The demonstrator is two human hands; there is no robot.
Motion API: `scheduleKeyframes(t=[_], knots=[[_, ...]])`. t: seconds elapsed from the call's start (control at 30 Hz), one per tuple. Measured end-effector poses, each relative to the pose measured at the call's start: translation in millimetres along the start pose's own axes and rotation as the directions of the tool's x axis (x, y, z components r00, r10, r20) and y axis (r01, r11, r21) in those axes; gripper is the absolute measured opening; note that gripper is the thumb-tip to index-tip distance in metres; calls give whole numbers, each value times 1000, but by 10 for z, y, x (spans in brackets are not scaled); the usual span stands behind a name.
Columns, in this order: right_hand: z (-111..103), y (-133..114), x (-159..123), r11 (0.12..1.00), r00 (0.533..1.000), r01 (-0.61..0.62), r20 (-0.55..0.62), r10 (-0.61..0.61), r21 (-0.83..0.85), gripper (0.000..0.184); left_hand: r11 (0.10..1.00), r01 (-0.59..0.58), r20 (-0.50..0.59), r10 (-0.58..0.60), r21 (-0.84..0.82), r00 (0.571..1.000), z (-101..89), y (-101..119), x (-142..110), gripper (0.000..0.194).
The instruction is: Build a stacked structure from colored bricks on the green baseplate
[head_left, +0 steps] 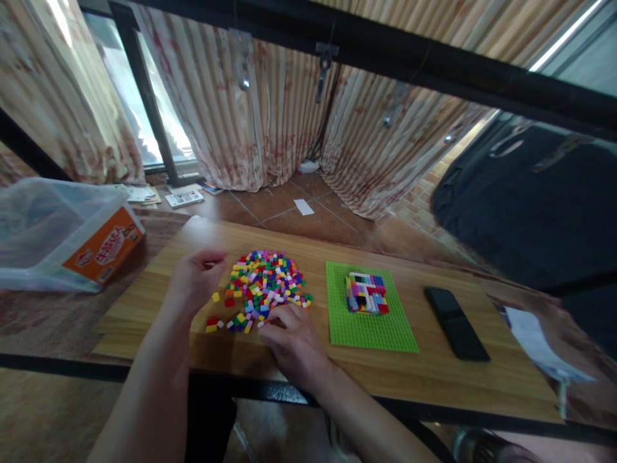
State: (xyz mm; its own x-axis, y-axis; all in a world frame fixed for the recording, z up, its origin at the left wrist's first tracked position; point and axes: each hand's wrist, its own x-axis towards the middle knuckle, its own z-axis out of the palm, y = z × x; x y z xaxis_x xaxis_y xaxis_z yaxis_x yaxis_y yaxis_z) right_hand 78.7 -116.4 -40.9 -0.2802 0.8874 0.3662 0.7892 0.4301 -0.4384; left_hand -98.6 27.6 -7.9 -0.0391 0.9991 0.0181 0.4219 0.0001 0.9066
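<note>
A heap of small coloured bricks (265,283) lies on the wooden table top (434,379). My left hand (195,278) rests at the heap's left edge with its fingers curled loosely inward; nothing shows in them. My right hand (294,341) lies at the heap's near edge, fingers bent down onto the bricks, and whether it holds one is hidden. To the right, a green baseplate (371,328) carries a small block of stacked bricks (366,292) in pink, white, red, blue and yellow.
A black phone (456,323) lies right of the baseplate. A clear plastic bin with an orange label (67,235) sits at the far left. Curtains (270,116) and a black frame bar (385,51) stand behind. A dark bag (535,199) is at the right.
</note>
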Motion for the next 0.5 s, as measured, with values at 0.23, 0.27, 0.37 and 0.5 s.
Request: scheduleKeyframes(t=[0.23,0.27,0.37,0.5], knots=[[-59,85,-20,995,988,-90,-120,95,47,15,938,-186,297,96,292,950,42,-63,5,39],[-62,80,-25,994,987,-90,-129,97,58,15,917,-233,306,132,323,943,66,-46,-6,38],[-73,70,-35,993,985,-95,-138,103,66,15,820,-352,332,212,451,919,165,29,-50,36],[-90,81,-45,993,983,-107,-141,113,51,14,699,-356,318,191,621,929,282,104,-104,30]])
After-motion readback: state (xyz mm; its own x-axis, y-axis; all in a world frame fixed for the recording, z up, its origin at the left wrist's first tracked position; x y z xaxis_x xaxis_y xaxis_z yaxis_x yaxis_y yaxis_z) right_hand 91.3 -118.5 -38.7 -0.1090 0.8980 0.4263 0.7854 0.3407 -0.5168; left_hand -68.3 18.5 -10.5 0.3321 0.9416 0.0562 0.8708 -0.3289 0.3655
